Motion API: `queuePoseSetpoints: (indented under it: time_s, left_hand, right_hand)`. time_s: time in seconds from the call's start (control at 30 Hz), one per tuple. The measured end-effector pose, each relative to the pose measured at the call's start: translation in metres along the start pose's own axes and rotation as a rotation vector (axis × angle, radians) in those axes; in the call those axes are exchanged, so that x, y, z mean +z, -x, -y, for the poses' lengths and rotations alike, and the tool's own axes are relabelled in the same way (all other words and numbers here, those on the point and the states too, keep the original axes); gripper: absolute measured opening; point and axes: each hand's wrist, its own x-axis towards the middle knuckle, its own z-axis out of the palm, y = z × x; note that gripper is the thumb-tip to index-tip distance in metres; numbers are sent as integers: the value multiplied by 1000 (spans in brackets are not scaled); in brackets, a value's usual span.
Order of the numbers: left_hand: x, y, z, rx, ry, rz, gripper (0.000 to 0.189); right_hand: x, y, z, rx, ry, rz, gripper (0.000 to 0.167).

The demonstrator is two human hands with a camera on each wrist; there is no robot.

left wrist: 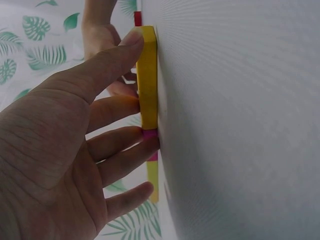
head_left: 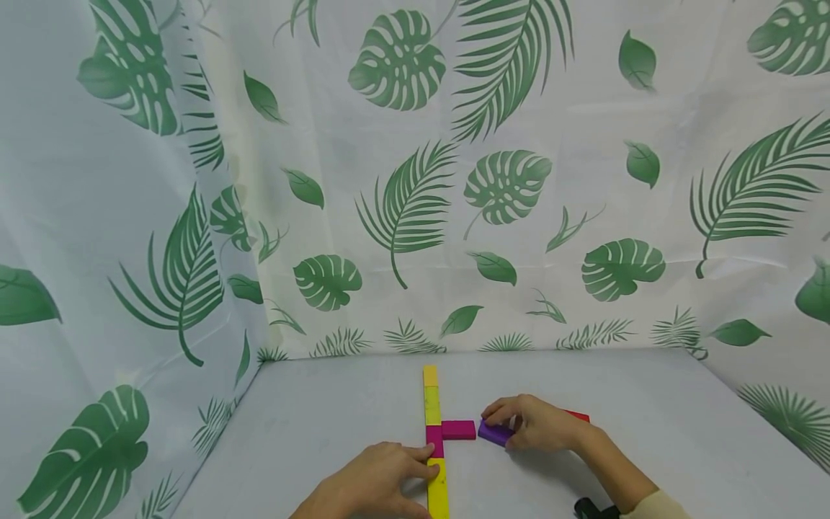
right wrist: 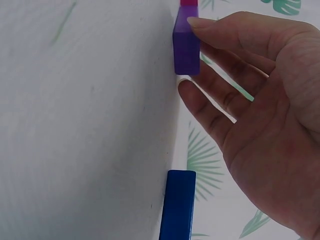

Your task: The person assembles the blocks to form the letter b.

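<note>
A straight row of blocks runs away from me in the head view: a long yellow block (head_left: pixel 437 494), a magenta block (head_left: pixel 434 441), a lighter yellow block (head_left: pixel 432 405) and an orange-yellow block (head_left: pixel 431 375). Another magenta block (head_left: pixel 459 430) juts rightward from the row. My left hand (head_left: pixel 382 479) rests along the row's left side, its fingers fairly straight against the magenta and long yellow blocks. In the left wrist view its thumb touches the yellow block's (left wrist: pixel 148 80) near end. My right hand (head_left: pixel 541 424) pinches a purple block (right wrist: pixel 187 47), slightly tilted, by the jutting block's end.
A red block (head_left: pixel 577 416) lies partly hidden behind the right hand. In the right wrist view a blue block (right wrist: pixel 179 205) lies nearer than the purple one. White leaf-patterned cloth (head_left: pixel 415 288) closes off the back and sides of the pale table (head_left: pixel 337 404).
</note>
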Motion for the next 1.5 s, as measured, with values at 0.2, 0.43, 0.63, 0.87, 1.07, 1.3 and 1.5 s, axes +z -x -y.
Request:
queuePoseSetpoints:
  time_s: [0.2, 0.43, 0.63, 0.87, 1.07, 1.3, 1.5]
  left_hand:
    - [-1, 0, -1, -25, 31, 14, 60]
    - [-2, -1, 0, -41, 50, 30, 60]
    - [-1, -2, 0, -53, 50, 29, 60]
    - [-2, -2, 0, -44, 42, 21, 61]
    - [-3, -3, -1, -31, 42, 25, 61]
    - [-3, -2, 0, -43, 27, 29, 60]
    - [-3, -1, 0, -44, 24, 31, 60]
  right_hand:
    - [1, -1, 0, 2, 8, 6, 39]
    - [2, -2, 0, -4, -8, 12, 39]
    - [3, -2, -2, -8, -5, 16, 39]
    - [3, -2, -3, -18, -9, 17, 39]
    - [3, -2, -6, -32, -5, 18, 39]
    - [2, -3, -2, -12, 6, 6, 40]
    - [2, -2, -1, -26, 4, 4, 40]
